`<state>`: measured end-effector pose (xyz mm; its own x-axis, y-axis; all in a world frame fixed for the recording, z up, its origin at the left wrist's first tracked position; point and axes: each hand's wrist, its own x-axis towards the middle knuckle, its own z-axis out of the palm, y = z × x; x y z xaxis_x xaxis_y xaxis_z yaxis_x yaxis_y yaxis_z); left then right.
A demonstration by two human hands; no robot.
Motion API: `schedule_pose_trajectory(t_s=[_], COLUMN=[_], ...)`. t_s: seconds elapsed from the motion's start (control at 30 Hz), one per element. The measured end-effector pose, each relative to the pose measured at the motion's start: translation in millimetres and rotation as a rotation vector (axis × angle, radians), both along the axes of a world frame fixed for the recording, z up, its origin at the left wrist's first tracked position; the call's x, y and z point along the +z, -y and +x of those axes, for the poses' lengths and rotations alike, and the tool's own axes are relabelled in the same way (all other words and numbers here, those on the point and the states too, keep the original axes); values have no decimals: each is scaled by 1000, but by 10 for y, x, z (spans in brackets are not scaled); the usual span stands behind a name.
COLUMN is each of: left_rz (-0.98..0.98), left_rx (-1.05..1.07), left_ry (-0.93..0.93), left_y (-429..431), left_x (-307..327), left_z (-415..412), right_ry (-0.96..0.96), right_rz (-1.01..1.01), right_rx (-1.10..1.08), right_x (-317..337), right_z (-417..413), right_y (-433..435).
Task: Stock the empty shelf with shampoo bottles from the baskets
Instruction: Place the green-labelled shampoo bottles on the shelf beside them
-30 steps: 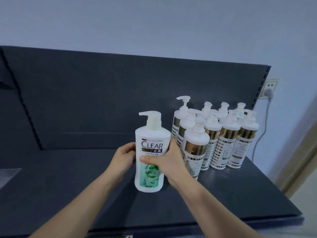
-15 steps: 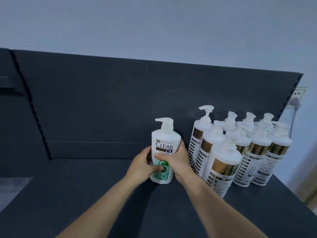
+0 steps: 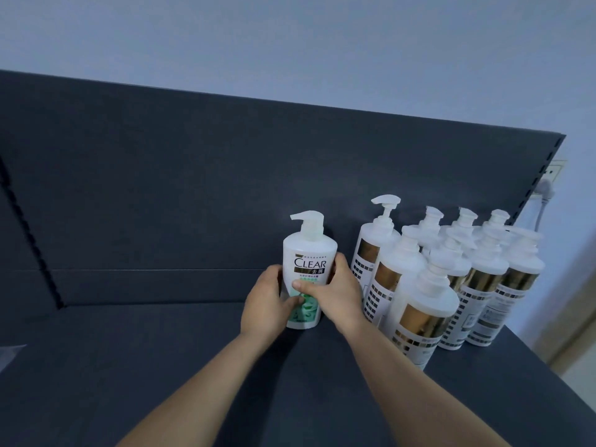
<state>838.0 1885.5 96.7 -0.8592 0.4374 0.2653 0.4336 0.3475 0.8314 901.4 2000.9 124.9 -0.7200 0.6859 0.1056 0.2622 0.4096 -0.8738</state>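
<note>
**Dark grey shelf deck [image 3: 129,366]: a placement at the back, nearly done**

Behind the deck rises a matching dark back panel [image 3: 193,188]. The left part of the deck carries no bottles. At centre, the left hand [image 3: 266,304] curls round the lower left side of a white pump bottle with a green "CLEAR" label [image 3: 309,256], with its thumb across the front. The right hand [image 3: 335,295] curls round the opposite side, its thumb lying over the label. Both hands thus grip the one bottle.

A second ago this bottle was held up over the front part of the deck, and half a second ago it was nearing the panel. Now it stands upright close against the back panel, its base apparently on the deck.

To the right, just beside it with the right hand in the gap, stands a block of white pump bottles with gold bands [image 3: 422,317], in rows running front to back. A white wall socket [image 3: 557,169] shows past the panel's right end.

Judged from this, the placement is all but complete. What remains is to let go and fetch the next bottle. The baskets are out of view.
</note>
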Motion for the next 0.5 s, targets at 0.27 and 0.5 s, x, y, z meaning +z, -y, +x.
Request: schedule_pose_trajectory(t_s=[0.27, 0.5], left_rz=[-53, -134], left_rx=[1, -58], left_ry=[-40, -48], left_y=[-71, -44], left_x=[-24, -19], left_z=[-111, -188], right_ry=[-7, 27], right_rz=[19, 45], right_rx=[6, -15], right_x=[-35, -17], right_z=[-45, -93], right_y=[-43, -14])
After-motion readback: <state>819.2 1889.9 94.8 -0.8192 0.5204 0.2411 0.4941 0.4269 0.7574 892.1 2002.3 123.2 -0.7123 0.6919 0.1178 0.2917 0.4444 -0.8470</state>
